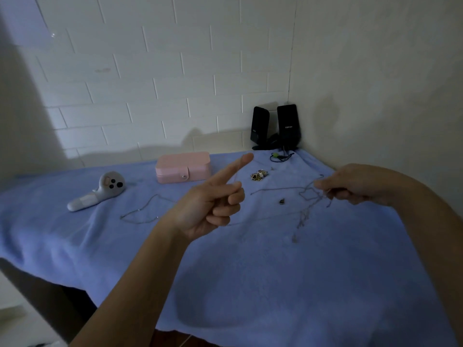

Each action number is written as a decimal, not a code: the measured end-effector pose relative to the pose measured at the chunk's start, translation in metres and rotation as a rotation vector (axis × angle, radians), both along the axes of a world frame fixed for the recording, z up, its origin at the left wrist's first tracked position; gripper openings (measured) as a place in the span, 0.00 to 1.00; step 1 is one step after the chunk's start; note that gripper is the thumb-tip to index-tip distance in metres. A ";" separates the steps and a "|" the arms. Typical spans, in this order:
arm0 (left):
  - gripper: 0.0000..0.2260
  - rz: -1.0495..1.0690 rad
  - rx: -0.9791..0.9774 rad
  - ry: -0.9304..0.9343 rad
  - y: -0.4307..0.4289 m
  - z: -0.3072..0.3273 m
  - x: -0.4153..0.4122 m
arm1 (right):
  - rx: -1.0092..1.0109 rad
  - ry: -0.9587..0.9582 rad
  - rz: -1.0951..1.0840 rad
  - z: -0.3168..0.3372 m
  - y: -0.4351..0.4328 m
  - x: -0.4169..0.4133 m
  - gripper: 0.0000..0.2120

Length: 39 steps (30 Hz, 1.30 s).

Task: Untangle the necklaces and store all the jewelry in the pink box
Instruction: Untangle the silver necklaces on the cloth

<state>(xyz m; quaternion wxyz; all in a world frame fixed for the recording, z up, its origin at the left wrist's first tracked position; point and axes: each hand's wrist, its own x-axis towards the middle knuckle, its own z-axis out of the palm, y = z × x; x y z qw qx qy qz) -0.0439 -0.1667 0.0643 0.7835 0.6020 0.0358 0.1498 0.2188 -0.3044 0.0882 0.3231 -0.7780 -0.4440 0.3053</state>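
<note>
Tangled necklaces (310,196): thin silver-coloured chains knotted together, held up above the blue cloth (250,284) right of centre. Loose strands hang from the knot down towards the cloth.

How they will handle: probably very light, limp and slippery. The fine links could tighten or snap under a tug. The safest hold looks like a pinch on one strand close beside the knot, easing it free rather than pulling from the far ends.

Right hand (355,184): raised on the right, with the forearm coming in from the near right. The fingertips are closed in a pinch on the right side of the knot, and the other fingers curl beneath.

Left hand (213,204): raised at centre. The index finger is straight and points far and right, and the other three fingers are folded into the palm. A faint strand seems to run towards it, but it is too fine to tell whether the hand holds any chain.

Loose necklace (140,214): lies flat on the cloth, left of the left hand.

Gold jewellery pile (259,175): a small heap on the cloth, far of centre, just right of the box.

Small dark piece (281,201): on the cloth between the two hands, too small to identify.

Pink box (183,170): far, left of centre, lid closed and front snap fastened, well apart from both hands. It will need opening before anything goes in.

Other things: a grey seal-shaped gadget (100,194) on the left and black speakers (275,126) in the far corner.
</note>
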 end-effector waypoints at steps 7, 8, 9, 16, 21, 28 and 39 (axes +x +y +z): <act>0.30 0.211 0.243 0.179 -0.021 -0.017 -0.024 | -0.249 -0.227 0.091 -0.009 0.040 -0.028 0.19; 0.30 0.236 0.272 0.197 -0.021 -0.020 -0.030 | -0.250 -0.256 0.106 -0.010 0.049 -0.034 0.19; 0.31 0.267 0.299 0.216 -0.022 -0.023 -0.036 | -0.237 -0.279 0.120 -0.012 0.059 -0.041 0.18; 0.25 0.680 0.333 0.507 -0.006 -0.046 -0.060 | -0.030 -0.011 0.219 -0.039 0.098 -0.069 0.11; 0.17 1.081 1.116 0.842 -0.006 -0.049 -0.061 | -0.067 -0.309 0.190 -0.043 0.072 -0.056 0.09; 0.16 0.473 1.292 0.364 -0.018 -0.057 0.011 | 0.044 -0.350 0.380 -0.058 0.026 -0.076 0.09; 0.28 0.273 1.469 0.815 -0.012 -0.085 0.027 | -0.041 -0.378 0.383 -0.063 0.037 -0.079 0.09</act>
